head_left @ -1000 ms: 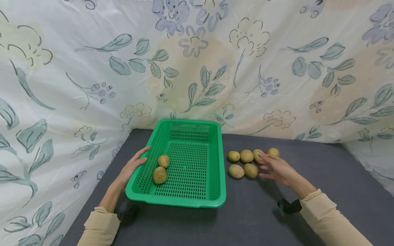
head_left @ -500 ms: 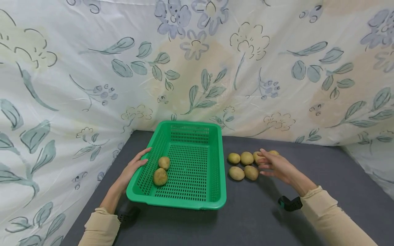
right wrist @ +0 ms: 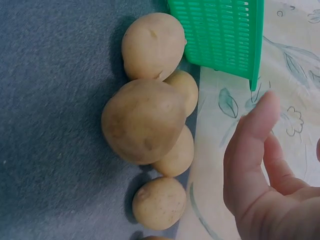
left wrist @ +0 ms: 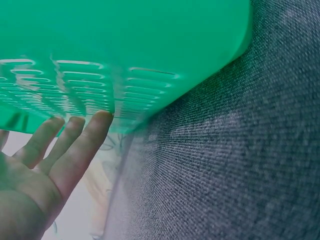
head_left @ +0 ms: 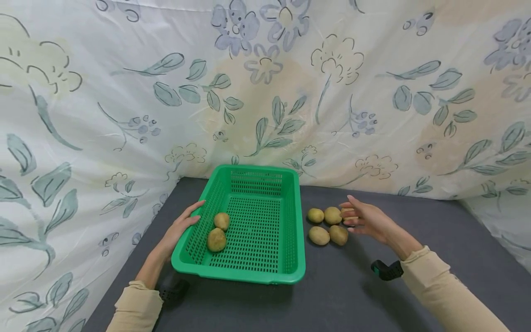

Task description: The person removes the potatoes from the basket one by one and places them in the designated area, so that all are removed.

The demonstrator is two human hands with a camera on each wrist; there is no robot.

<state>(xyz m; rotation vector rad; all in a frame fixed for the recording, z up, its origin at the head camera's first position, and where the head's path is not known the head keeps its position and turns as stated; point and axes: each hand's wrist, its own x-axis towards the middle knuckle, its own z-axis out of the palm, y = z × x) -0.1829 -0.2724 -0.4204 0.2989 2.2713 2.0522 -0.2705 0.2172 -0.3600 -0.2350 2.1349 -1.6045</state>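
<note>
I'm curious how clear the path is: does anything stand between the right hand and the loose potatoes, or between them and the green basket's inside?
Nothing visible stands between the right hand and the loose potatoes. Between them and the inside of the green basket rises only its side wall, facing them.

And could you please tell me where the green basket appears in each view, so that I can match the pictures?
Head: the green basket is left of centre, seen whole from above.
Left wrist: its outer side fills most of the top, above the left hand.
Right wrist: part of it shows at the top, right of centre.
Shared landmark: the floral cloth shows in all three.
</note>
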